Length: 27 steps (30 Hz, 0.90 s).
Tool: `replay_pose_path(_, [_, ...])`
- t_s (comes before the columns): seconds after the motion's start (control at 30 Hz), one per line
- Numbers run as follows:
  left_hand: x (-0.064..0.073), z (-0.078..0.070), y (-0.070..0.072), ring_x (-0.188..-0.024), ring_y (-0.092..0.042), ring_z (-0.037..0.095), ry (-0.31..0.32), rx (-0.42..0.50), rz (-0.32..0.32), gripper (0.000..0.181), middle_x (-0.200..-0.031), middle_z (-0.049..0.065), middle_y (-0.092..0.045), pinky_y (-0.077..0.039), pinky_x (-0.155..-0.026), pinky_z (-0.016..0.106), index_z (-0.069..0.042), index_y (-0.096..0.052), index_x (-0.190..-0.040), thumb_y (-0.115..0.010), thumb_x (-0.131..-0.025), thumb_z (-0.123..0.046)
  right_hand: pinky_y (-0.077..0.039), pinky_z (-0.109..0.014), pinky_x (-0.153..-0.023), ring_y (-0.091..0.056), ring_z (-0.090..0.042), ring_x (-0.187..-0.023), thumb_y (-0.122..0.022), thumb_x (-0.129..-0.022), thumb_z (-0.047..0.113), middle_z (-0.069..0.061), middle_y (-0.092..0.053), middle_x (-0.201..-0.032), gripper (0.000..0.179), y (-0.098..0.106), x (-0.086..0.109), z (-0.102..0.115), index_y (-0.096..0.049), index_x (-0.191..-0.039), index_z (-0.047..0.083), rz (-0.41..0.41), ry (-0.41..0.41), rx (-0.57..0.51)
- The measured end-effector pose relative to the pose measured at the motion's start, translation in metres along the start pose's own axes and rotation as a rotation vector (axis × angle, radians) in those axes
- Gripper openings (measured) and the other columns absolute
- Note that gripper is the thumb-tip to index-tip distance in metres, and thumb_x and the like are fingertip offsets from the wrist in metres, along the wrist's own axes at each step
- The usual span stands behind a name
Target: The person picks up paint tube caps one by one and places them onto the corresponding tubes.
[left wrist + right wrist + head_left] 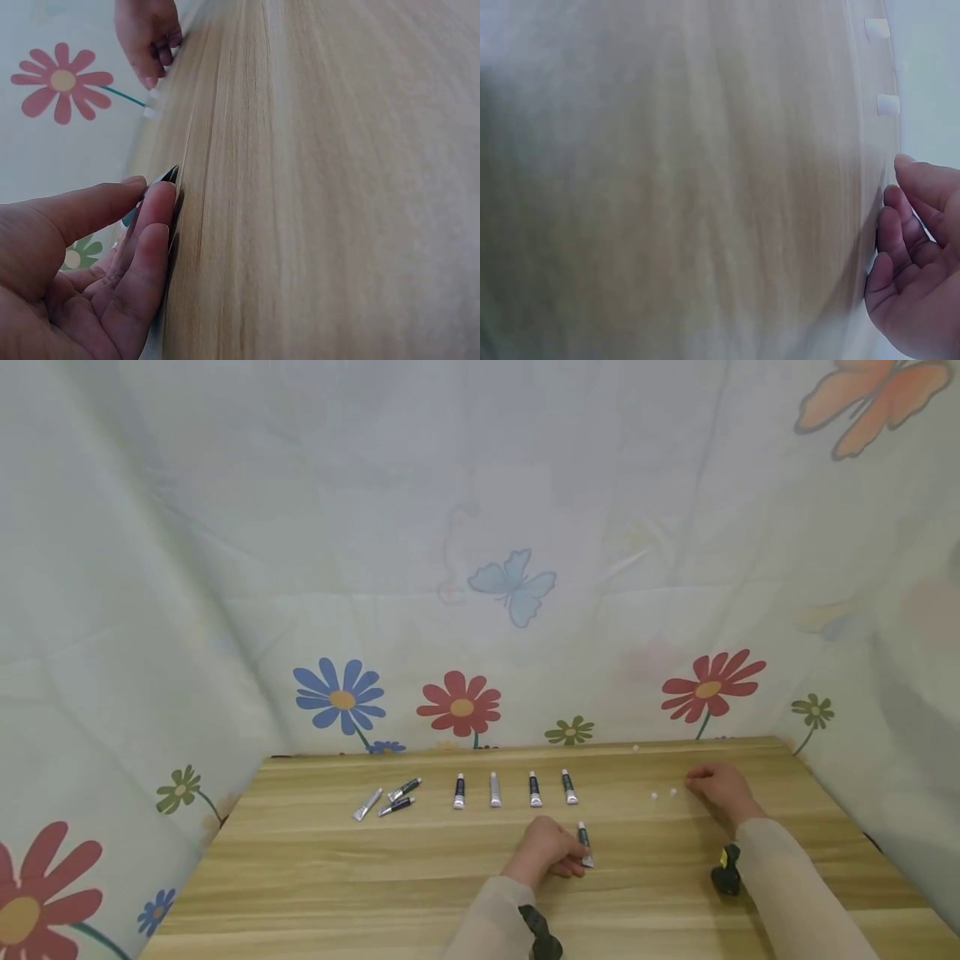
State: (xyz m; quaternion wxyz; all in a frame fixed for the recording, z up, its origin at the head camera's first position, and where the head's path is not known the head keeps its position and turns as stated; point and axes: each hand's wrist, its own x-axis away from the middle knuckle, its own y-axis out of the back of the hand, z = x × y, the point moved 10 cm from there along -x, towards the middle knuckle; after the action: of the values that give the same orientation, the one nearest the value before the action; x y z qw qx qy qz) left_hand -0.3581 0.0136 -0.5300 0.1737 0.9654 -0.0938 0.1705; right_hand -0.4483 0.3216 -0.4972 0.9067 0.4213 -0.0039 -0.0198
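Note:
My left hand (550, 846) pinches a small paint tube (584, 842) by its silver crimped end, thumb against fingers; the tube's dark label and pale tip point away from me. In the left wrist view the tube (169, 175) is mostly covered by fingers. Low over the far right of the table, my right hand (722, 787) has bent fingers, fingertips close to the wood. Whether something small is between them is hidden. Just left of those fingertips lie two small white caps, a nearer cap (672, 792) and a farther cap (654, 796).
Several paint tubes stand in a spaced row, including a silver tube (495, 790) and a dark tube (535, 789). Left of them is a loose cluster with another silver tube (367, 804). A tiny white piece (636, 747) lies by the table's (337, 885) back edge, against a flowered curtain (420, 635).

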Motion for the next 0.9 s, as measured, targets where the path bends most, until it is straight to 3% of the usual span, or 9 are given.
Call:
replay_pose_path(0.23, [0.000, 0.001, -0.001, -0.057, -0.072, 0.013, 0.000, 0.013, 0.009, 0.012, -0.074, 0.018, -0.077, -0.059, -0.055, 0.023, 0.001, -0.072, -0.075, -0.078, -0.085, 0.001, -0.047, -0.059, -0.098, -0.060, -0.047, -0.107, -0.060, -0.097, 0.008, -0.036, -0.065, -0.116, 0.027, -0.006, 0.003, -0.001, -0.066, -0.112, -0.013, 0.060, -0.006, -0.007])
replay_pose_path(0.5, [0.002, 0.000, -0.001, -0.056, -0.071, 0.012, -0.006, 0.003, 0.010, 0.012, -0.074, 0.018, -0.077, -0.059, -0.055, 0.023, 0.000, -0.072, -0.075, -0.077, -0.085, 0.001, -0.046, -0.062, -0.100, -0.059, -0.045, -0.109, -0.062, -0.096, 0.009, -0.033, -0.065, -0.119, 0.028, -0.009, 0.006, 0.001, -0.066, -0.116, -0.010, 0.148, 0.006, 0.028])
replay_pose_path(0.67, [0.003, 0.000, -0.001, -0.059, -0.073, 0.015, -0.010, 0.000, 0.014, 0.011, -0.075, 0.019, -0.077, -0.059, -0.056, 0.024, 0.002, -0.073, -0.075, -0.077, -0.086, 0.001, -0.049, -0.056, -0.096, -0.061, -0.042, -0.108, -0.066, -0.096, 0.012, -0.031, -0.067, -0.117, 0.029, -0.011, 0.008, 0.005, -0.067, -0.114, -0.010, 0.177, 0.041, 0.025])
replay_pose_path(0.9, [0.002, 0.000, -0.001, -0.057, -0.072, 0.013, -0.004, -0.014, 0.010, 0.013, -0.073, 0.017, -0.077, -0.059, -0.056, 0.024, 0.001, -0.072, -0.074, -0.077, -0.086, 0.000, -0.051, -0.035, -0.081, -0.064, -0.027, -0.097, -0.068, -0.096, 0.016, -0.025, -0.070, -0.112, 0.032, -0.015, 0.014, 0.012, -0.067, -0.116, -0.008, 0.204, 0.083, 0.022])
